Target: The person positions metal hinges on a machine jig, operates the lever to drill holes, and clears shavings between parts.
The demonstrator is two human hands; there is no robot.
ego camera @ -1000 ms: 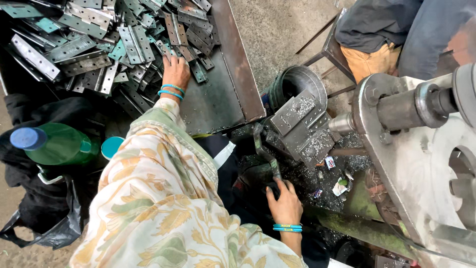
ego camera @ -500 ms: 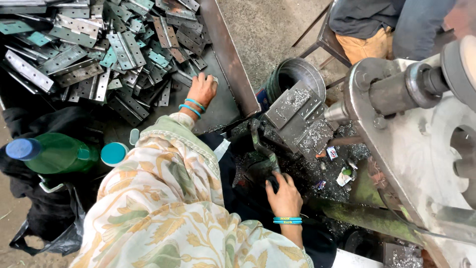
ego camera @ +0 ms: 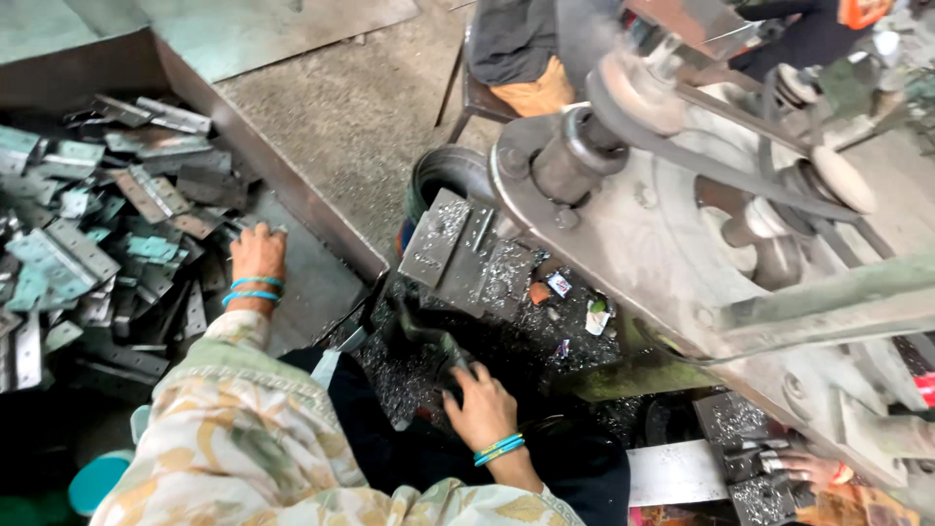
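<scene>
My left hand [ego camera: 256,255] lies palm down on the bare floor of a dark metal tray [ego camera: 321,229], fingers spread, at the edge of a pile of flat hinge-like metal pieces [ego camera: 107,244]. It holds nothing. My right hand [ego camera: 479,399] is closed around a dark metal handle [ego camera: 429,341] that rises toward the steel die block [ego camera: 463,255] of a press machine [ego camera: 682,224]. Both wrists wear blue bangles. Metal shavings cover the ground around the handle.
The press's big flywheel and belt [ego camera: 740,166] fill the right side. Another person's hand [ego camera: 808,469] works on small metal pieces at the bottom right. A seated person [ego camera: 526,49] is at the top. A tyre-like ring [ego camera: 443,175] stands behind the die block, and a teal cap [ego camera: 97,479] lies at the bottom left.
My left hand has drawn back out of the pile of metal pieces onto the bare tray floor. My right hand has stayed on the handle. The view has swung right.
</scene>
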